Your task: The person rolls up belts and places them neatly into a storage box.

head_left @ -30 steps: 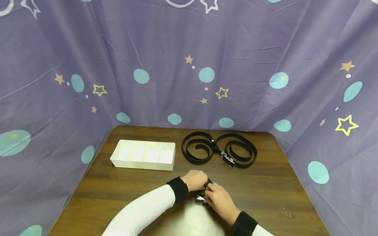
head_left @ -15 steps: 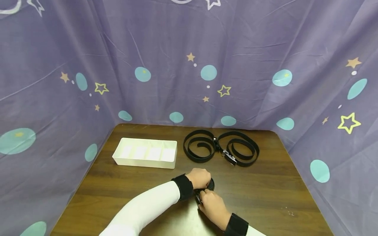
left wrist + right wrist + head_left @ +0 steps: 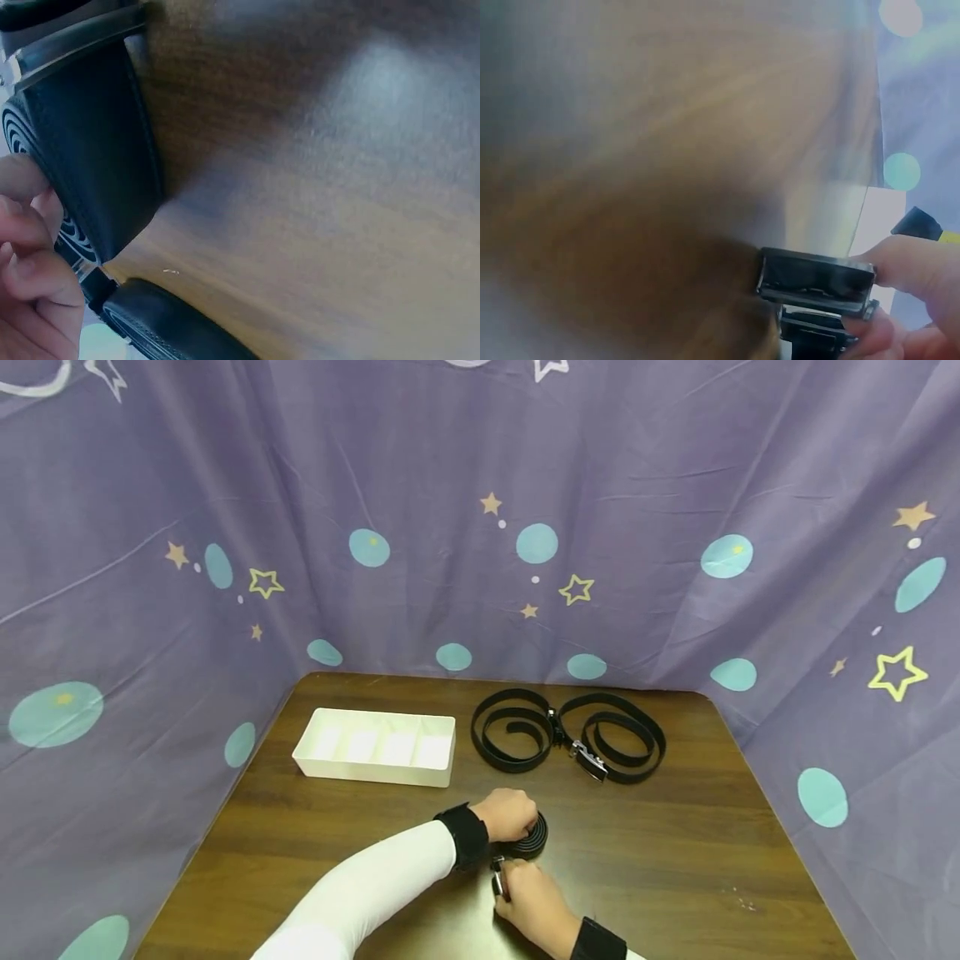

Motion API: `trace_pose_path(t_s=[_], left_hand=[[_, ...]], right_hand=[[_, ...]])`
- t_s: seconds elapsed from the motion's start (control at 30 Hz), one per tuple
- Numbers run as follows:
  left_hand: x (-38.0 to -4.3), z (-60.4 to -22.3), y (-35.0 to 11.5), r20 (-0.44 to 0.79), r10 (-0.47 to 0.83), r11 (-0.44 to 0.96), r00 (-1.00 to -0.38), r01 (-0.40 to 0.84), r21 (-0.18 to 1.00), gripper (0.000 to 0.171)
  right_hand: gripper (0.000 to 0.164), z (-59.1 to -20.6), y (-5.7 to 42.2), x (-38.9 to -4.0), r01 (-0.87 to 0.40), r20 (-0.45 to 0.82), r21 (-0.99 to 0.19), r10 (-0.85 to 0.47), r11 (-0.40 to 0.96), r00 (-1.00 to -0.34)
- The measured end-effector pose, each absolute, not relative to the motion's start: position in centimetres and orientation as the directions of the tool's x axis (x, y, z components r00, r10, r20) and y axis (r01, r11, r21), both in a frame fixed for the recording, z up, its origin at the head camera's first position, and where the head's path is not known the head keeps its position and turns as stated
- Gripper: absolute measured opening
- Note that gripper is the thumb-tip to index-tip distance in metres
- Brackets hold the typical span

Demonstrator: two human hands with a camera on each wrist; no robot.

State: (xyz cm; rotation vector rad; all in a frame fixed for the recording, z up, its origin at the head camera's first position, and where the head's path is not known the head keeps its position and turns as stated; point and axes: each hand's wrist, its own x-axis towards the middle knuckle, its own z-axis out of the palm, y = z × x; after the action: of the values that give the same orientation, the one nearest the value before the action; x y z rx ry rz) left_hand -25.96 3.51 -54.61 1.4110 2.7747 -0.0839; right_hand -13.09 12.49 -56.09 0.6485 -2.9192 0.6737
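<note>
A black belt rolled into a tight coil sits on the table between the two hands. My left hand holds the coil from its far left side; the left wrist view shows a bent finger against the spiral edge and the strap's broad face. Close to the front of the coil, my right hand pinches the belt's shiny metal buckle between thumb and fingers. That buckle appears at the lower right of the right wrist view. Part of the coil is hidden behind the left hand.
Behind the hands lie two loosely coiled black belts, one on the left and one on the right, with metal buckles. A white divided box stands at the back left of the wooden table. A purple curtain surrounds the table.
My right hand has drawn back from the coil toward the table's front, pulling the buckle end with it. More of the coil now shows. My left hand stays on it.
</note>
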Motion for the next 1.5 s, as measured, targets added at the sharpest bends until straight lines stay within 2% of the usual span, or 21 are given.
trace_pose_path(t_s=[0.17, 0.23, 0.33, 0.4, 0.5, 0.6, 0.67, 0.77, 0.83, 0.93, 1.0, 1.1, 1.17, 1.3, 1.4, 1.5], left_hand=[[-26.1, -54.5, 3.6, -0.025, 0.809, 0.587, -0.587, 0.809, -0.018, 0.024], [-26.0, -54.3, 3.7, -0.036, 0.813, 0.581, -0.582, 0.813, -0.021, 0.021], [-25.7, -54.3, 3.6, -0.065, 0.817, 0.572, -0.573, 0.819, -0.034, 0.02], [-25.5, -54.5, 3.6, -0.084, 0.824, 0.557, -0.56, 0.828, -0.055, 0.019], [-25.2, -54.8, 3.6, -0.094, 0.842, 0.523, -0.531, 0.847, -0.099, 0.013], [-24.8, -55.2, 3.6, -0.087, 0.863, 0.483, -0.497, 0.863, -0.148, 0.008], [-24.6, -55.4, 3.6, -0.077, 0.87, 0.472, -0.487, 0.867, -0.157, 0.009], [-24.3, -55.8, 3.2, -0.082, 0.875, 0.467, -0.478, 0.876, -0.119, 0.012], [-24.1, -55.9, 2.8, -0.11, 0.883, 0.45, -0.456, 0.89, -0.073, 0.012], [-23.9, -55.7, 2.1, -0.167, 0.897, 0.415, -0.41, 0.91, -0.006, 0.012], [-23.7, -55.5, 1.8, -0.189, 0.898, 0.41, -0.398, 0.912, 0.028, 0.029], [-23.3, -55.3, 1.7, -0.176, 0.88, 0.447, -0.441, 0.894, -0.006, 0.058], [-22.8, -55.4, 1.7, -0.141, 0.86, 0.486, -0.49, 0.871, -0.064, 0.068], [-21.8, -55.7, 1.9, -0.062, 0.815, 0.564, -0.576, 0.814, -0.143, 0.058], [-21.1, -55.7, 2.2, -0.03, 0.79, 0.602, -0.612, 0.785, -0.146, 0.048], [-20.8, -55.7, 2.4, -0.021, 0.771, 0.628, -0.636, 0.766, -0.139, 0.047]], right_hand=[[0.027, -56.2, 13.6, -12.9, -0.42, 0.172, -0.432, -0.384, 0.798, -0.907], [0.026, -56.2, 14.4, -12.9, -0.453, 0.192, -0.37, -0.41, 0.811, -0.892], [0.028, -56.2, 16.0, -13.3, -0.523, 0.257, -0.212, -0.469, 0.825, -0.845], [0.034, -56.2, 17.1, -13.8, -0.558, 0.292, -0.143, -0.504, 0.817, -0.813], [0.044, -56.4, 18.6, -15.0, -0.617, 0.316, -0.128, -0.558, 0.776, -0.768], [0.048, -56.9, 19.7, -16.5, -0.701, 0.337, -0.146, -0.631, 0.699, -0.699], [0.044, -57.3, 20.3, -17.3, -0.762, 0.375, -0.14, -0.679, 0.632, -0.632], [0.037, -57.9, 20.9, -17.9, -0.836, 0.451, -0.146, -0.717, 0.529, -0.532], [0.033, -58.4, 21.2, -18.0, -0.857, 0.484, -0.167, -0.717, 0.487, -0.502], [0.032, -58.7, 21.3, -18.1, -0.85, 0.495, -0.213, -0.697, 0.481, -0.518], [0.033, -58.7, 21.3, -18.2, -0.829, 0.484, -0.243, -0.677, 0.504, -0.554], [0.034, -58.4, 21.3, -18.6, -0.8, 0.463, -0.278, -0.655, 0.533, -0.597], [0.035, -58.1, 21.2, -18.8, -0.789, 0.445, -0.292, -0.653, 0.541, -0.613], [0.034, -57.5, 21.0, -19.1, -0.778, 0.411, -0.32, -0.661, 0.54, -0.628], [0.032, -57.1, 21.0, -19.0, -0.757, 0.362, -0.341, -0.666, 0.557, -0.653], [0.029, -56.5, 21.2, -18.8, -0.72, 0.278, -0.374, -0.67, 0.584, -0.688]])
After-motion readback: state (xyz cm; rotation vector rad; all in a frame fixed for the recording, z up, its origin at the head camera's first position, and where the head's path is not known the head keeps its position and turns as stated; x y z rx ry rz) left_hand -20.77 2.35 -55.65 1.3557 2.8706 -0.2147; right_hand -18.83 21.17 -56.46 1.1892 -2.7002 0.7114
